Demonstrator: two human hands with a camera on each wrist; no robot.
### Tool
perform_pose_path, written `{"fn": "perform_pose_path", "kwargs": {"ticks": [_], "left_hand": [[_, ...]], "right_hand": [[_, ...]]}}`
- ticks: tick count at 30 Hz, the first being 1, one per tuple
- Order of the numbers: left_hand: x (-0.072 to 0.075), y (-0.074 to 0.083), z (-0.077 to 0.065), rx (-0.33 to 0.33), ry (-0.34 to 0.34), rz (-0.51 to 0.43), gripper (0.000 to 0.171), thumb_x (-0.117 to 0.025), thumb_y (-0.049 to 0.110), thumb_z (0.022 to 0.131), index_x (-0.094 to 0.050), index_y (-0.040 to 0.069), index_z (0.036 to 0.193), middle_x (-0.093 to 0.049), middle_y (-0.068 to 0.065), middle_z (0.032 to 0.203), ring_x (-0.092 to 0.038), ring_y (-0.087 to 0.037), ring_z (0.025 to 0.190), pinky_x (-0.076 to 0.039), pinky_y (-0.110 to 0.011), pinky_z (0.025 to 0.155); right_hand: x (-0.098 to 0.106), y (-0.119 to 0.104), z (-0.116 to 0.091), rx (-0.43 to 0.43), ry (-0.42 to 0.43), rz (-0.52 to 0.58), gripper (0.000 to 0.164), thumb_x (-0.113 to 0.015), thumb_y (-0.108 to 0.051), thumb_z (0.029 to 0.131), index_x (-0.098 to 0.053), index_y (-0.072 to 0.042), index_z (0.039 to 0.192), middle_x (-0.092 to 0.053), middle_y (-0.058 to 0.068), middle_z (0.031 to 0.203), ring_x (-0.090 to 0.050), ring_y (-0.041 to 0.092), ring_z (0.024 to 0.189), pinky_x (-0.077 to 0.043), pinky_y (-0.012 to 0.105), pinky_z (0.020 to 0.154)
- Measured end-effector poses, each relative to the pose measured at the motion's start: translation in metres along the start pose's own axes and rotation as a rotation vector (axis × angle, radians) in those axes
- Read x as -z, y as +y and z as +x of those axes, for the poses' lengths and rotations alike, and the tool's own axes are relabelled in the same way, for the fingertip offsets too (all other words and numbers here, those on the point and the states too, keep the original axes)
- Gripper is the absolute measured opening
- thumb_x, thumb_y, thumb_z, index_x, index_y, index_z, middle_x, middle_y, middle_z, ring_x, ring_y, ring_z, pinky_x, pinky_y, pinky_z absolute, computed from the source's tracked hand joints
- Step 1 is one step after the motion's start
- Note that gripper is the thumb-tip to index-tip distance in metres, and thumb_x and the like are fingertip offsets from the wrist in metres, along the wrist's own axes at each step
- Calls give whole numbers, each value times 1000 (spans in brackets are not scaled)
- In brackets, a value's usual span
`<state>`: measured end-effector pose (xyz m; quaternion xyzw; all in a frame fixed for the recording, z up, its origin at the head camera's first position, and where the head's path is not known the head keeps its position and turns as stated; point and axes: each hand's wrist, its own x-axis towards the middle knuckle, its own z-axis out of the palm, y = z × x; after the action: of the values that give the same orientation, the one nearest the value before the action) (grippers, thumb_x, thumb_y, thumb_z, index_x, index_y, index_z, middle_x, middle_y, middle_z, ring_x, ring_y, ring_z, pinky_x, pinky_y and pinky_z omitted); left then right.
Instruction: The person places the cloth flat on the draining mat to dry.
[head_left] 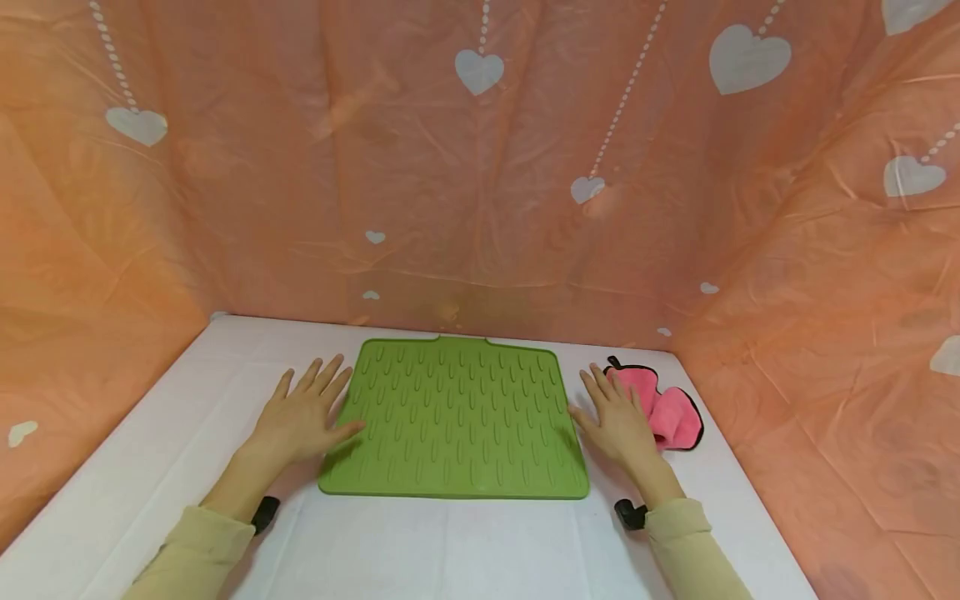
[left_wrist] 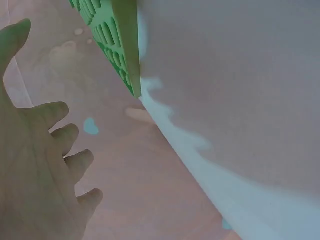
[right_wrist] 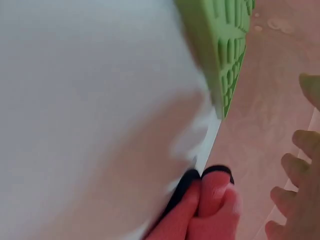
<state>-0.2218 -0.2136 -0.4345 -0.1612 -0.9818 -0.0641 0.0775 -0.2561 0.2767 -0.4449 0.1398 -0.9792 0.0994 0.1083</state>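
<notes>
A green ridged mat (head_left: 457,421), with a small tab at its far edge, lies flat on the white table. My left hand (head_left: 300,417) is spread palm down by the mat's left edge, its thumb over that edge. In the left wrist view the left hand (left_wrist: 45,160) shows straight, parted fingers. Beside the right edge of the mat, my right hand (head_left: 618,417) is also spread and holds nothing. A crumpled pink cloth (head_left: 678,417) with black trim lies just right of it, partly hidden behind the hand. Whether either hand touches anything, I cannot tell.
The white table (head_left: 450,550) is enclosed by an orange curtain (head_left: 420,167) with pale hearts at the back and both sides. Black wrist straps show at the left wrist (head_left: 266,515) and the right wrist (head_left: 630,514).
</notes>
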Motion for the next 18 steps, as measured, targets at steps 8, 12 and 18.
{"fn": "perform_pose_path", "kwargs": {"ticks": [8, 12, 18], "left_hand": [[-4, 2, -11, -83, 40, 40, 89, -62, 63, 95, -41, 3, 158, -32, -18, 167, -32, -46, 150, -22, -69, 119], [-9, 2, -18, -139, 58, 68, 89, -64, 63, 93, -46, 2, 155, -36, -17, 165, -36, -45, 148, -26, -68, 118], [-10, 5, -28, -204, 76, 72, 87, -67, 64, 90, -52, 3, 150, -43, -17, 161, -43, -44, 144, -32, -67, 115]], "right_hand": [[9, 15, -5, 58, 50, 15, 68, -63, -38, 103, -42, -4, 157, -36, 21, 164, -29, 50, 150, -17, 71, 119], [13, 25, -9, 101, 77, 11, 66, -67, -34, 100, -47, -1, 154, -40, 23, 161, -34, 52, 147, -20, 71, 118], [17, 41, -17, 135, 43, -38, 65, -70, -30, 99, -49, -2, 153, -41, 22, 161, -35, 49, 147, -24, 70, 118]]}}
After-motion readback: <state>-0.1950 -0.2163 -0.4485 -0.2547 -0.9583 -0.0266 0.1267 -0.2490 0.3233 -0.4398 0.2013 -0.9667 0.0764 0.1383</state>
